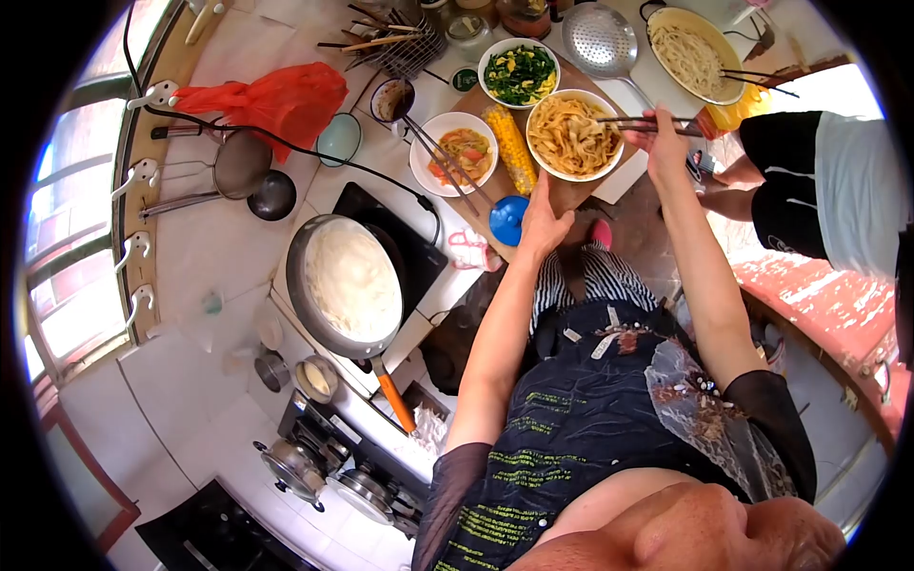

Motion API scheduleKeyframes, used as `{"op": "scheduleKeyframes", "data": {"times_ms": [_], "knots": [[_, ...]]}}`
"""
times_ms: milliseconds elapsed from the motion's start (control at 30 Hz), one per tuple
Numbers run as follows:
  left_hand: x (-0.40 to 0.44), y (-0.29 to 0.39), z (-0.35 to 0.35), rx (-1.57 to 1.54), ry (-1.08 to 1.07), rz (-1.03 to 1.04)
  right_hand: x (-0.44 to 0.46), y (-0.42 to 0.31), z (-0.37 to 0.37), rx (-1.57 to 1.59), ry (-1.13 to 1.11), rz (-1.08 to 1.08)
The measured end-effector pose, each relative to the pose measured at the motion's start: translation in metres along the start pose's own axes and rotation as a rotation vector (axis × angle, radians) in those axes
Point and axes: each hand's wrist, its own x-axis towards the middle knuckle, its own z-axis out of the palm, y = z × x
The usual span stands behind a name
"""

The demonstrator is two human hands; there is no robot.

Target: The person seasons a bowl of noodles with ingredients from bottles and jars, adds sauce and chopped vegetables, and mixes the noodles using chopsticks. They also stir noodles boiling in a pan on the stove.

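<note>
A white bowl of wide noodles [575,135] sits on a wooden board near the top middle. My right hand [664,145] is closed around a pair of dark chopsticks [633,122], whose tips reach into the noodles. My left hand [545,221] is at the near side of this bowl, fingers stretched out with the tips at its rim and the thumb apart. Beside that hand is a round blue object [508,221]. Corn cobs [511,147] lie left of the noodles. A bowl of greens with egg [519,74] and a bowl of tomato food [455,154] with chopsticks across it stand around them.
A wok [345,276] of whitish food stands on the black cooktop [419,249], its orange handle pointing at me. Farther right are a perforated skimmer [600,40] and a pan of pale noodles [700,59]. Another person [809,181] stands at the right.
</note>
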Motion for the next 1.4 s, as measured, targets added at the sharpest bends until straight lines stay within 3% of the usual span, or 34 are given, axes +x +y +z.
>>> {"op": "scheduleKeyframes", "data": {"times_ms": [67, 167, 333, 400, 467, 533, 600, 767, 800, 867, 1000, 1100, 1167, 1200, 1300, 1400], "knots": [[0.002, -0.005, 0.002, -0.005, 0.000, 0.011, -0.015, -0.009, 0.026, -0.186, -0.119, -0.119], [0.004, -0.014, 0.007, -0.023, -0.003, 0.032, -0.027, -0.030, 0.052, -0.580, -0.415, -0.122], [0.003, -0.011, 0.005, -0.060, 0.000, 0.026, -0.036, -0.103, 0.060, -0.778, -0.389, -0.273], [0.003, -0.011, 0.005, -0.062, 0.001, 0.033, -0.032, -0.093, 0.054, -1.102, -0.287, -0.394], [0.003, -0.011, 0.005, -0.057, 0.001, 0.030, -0.013, -0.024, 0.047, -0.984, -0.251, -0.547], [0.005, -0.010, 0.004, -0.048, -0.004, 0.027, -0.030, -0.039, 0.063, -0.806, -0.242, -0.311], [0.002, -0.009, 0.003, -0.058, -0.002, 0.044, -0.037, -0.060, 0.076, -0.605, -0.196, -0.290], [0.004, -0.012, 0.005, -0.052, 0.009, 0.053, -0.041, -0.041, 0.090, -0.486, -0.227, -0.333], [0.004, -0.012, 0.005, -0.058, 0.012, 0.070, -0.043, -0.030, 0.092, -0.541, -0.283, -0.310], [0.004, -0.012, 0.004, -0.051, 0.003, 0.065, -0.046, -0.016, 0.091, -0.867, -0.489, -0.580], [0.005, -0.010, 0.004, -0.035, 0.003, 0.047, -0.030, -0.059, 0.100, -1.108, -0.559, -0.468], [0.004, -0.009, 0.004, -0.057, 0.019, 0.060, -0.039, -0.098, 0.100, -0.945, -0.531, -0.509], [0.005, -0.012, 0.005, -0.052, 0.023, 0.059, -0.046, -0.118, 0.082, -0.774, -0.398, -0.307], [0.005, -0.012, 0.005, -0.048, 0.026, 0.058, -0.044, -0.118, 0.069, -0.777, -0.400, -0.306], [0.003, -0.010, 0.003, -0.023, 0.016, 0.029, -0.033, -0.088, 0.024, -0.738, -0.347, -0.219], [0.004, -0.009, 0.003, 0.006, 0.018, 0.041, -0.025, -0.024, -0.003, -0.514, -0.124, -0.181]]}}
